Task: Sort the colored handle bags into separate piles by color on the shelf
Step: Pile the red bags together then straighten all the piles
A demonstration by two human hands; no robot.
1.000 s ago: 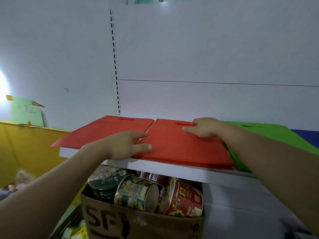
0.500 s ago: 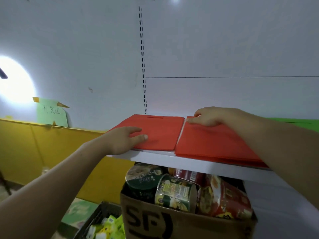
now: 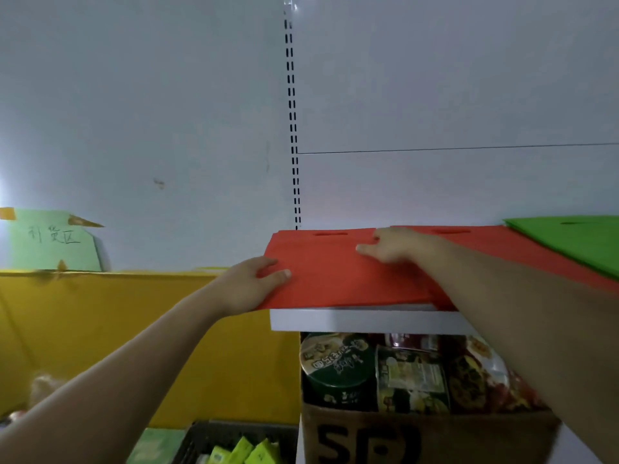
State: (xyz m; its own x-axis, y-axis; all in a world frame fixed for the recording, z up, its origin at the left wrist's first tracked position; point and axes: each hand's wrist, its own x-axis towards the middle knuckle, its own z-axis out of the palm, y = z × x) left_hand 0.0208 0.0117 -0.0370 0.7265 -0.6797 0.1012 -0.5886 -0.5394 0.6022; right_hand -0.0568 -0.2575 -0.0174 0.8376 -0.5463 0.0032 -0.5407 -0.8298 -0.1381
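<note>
A flat red handle bag point(image 3: 338, 279) lies at the left end of the white shelf point(image 3: 368, 319), its left edge overhanging the shelf end. My left hand point(image 3: 254, 283) grips that overhanging left edge, thumb on top. My right hand point(image 3: 392, 246) presses flat on the bag's top near its cut-out handle slot. A second red bag point(image 3: 495, 242) lies to the right, partly under my right arm. A green handle bag point(image 3: 576, 242) lies further right on the shelf, overlapping the red one's edge.
Below the shelf stands a cardboard box point(image 3: 418, 440) filled with instant noodle cups point(image 3: 338, 366). A yellow partition point(image 3: 134, 329) sits to the left with a green paper sign point(image 3: 53, 239) above it. A dark crate point(image 3: 231, 443) with green packets is on the floor.
The view has swung left. The left red bag has slid left so it overhangs the shelf end. My left hand now grips its edge, and my right hand has moved onto this bag.
</note>
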